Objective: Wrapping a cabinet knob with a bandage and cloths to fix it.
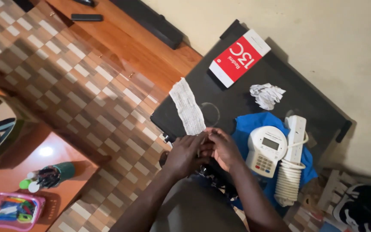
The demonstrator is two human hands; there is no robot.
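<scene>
Both hands, the left hand (187, 151) and right hand (222, 148), pinched the lower end of a long white paper slip (187, 107) lying over the black table (220, 92). A red-and-white box (239, 57) lay at the table's far edge, 1 crumpled paper (266, 94) just beside it.

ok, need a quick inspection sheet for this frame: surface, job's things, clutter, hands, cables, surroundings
Surface: dark rectangular tabletop against a cream wall.
Job's things: long white paper receipt strip, lower end at the fingertips.
Clutter: red-and-white flat box; crumpled white paper ball; white keypad meter unit on blue cloth.
Hands: left hand and right hand meet at the strip's end; grip unclear.
Cables: white power strip with coiled white cord.
Surroundings: brown checkered floor tiles; pink basket; green pen cup.
</scene>
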